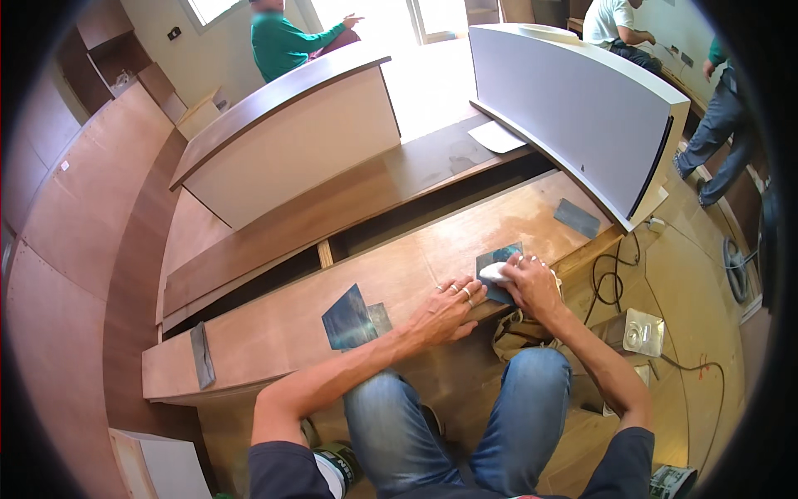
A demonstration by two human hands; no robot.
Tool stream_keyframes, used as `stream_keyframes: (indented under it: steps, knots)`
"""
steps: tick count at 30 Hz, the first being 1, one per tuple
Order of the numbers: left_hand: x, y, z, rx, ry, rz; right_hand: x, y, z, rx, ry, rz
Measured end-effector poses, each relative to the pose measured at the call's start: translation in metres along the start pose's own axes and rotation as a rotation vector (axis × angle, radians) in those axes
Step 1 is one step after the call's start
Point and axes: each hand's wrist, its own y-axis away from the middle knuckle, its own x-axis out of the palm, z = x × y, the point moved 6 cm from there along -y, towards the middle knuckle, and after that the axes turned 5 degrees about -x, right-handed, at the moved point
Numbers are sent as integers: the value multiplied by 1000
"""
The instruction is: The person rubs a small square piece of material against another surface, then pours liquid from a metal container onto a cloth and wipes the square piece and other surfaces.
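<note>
A small dark blue-green sheet (499, 294) lies on a long wooden panel (432, 264) in front of my knees. My right hand (536, 287) is closed on a crumpled white cloth (495, 273) and presses it against that sheet. Beside it, my left hand (453, 306) lies flat, fingers stretched out, with its fingertips at the sheet's left edge. To the left rests another dark glossy sheet (347, 320), with a smaller grey piece (379, 318) touching it. Farther right on the panel is a grey rectangular sheet (577, 218).
A dark strip (201, 356) lies at the panel's left end. Beyond stand a white-sided cabinet (573, 116) and a brown-topped counter (291, 150). A canvas bag (519, 335), black cable (607, 287) and metal box (643, 333) sit nearby. Several people are farther back.
</note>
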Motion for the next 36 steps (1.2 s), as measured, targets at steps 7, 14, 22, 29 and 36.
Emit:
stream_keyframes:
  steps: [7,14,22,29,36]
  knots:
    - [-5,-5,-7,9,-15,28,13,-34,-17,40,98,-32]
    - [4,-7,-8,38,-54,-2,16,-36,-38,122,156,-18]
    - [3,-1,-6,9,-51,35,6,0,-1,-3,110,-52]
    - [1,2,-2,-10,-81,58,10,2,9,-57,11,-32]
    - [6,-2,-9,24,-80,28,22,-30,-30,101,70,-28]
